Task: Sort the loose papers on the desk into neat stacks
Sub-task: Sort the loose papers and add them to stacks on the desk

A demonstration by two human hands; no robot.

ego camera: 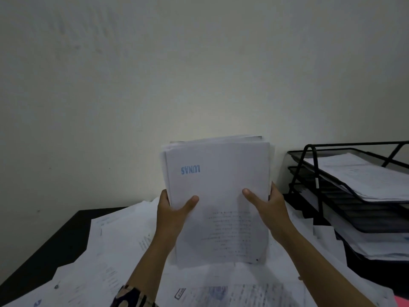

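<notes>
While loose papers (124,235) lie spread over the dark desk (44,247), a thick bundle of sheets (218,196) is held upright above them, in front of the pale wall (199,63). The bundle is gripped at its left edge by the left hand (171,214), whose thumb is laid across the front sheet and whose fingers are curled behind it. Its right edge is grasped in the same way by the right hand (269,207), thumb on the front, fingers hidden behind the paper. A blue stamp reading LUNAS (190,169) is seen upside down on the front sheet, with faint lines of print lower down. The bundle's upper edges are uneven, several sheets being offset from one another. To the right, a black wire letter tray (309,165) with several tiers is stood against the wall; papers are laid in its top tier and in a lower one. A patterned sleeve (130,296) is seen at the left forearm
</notes>
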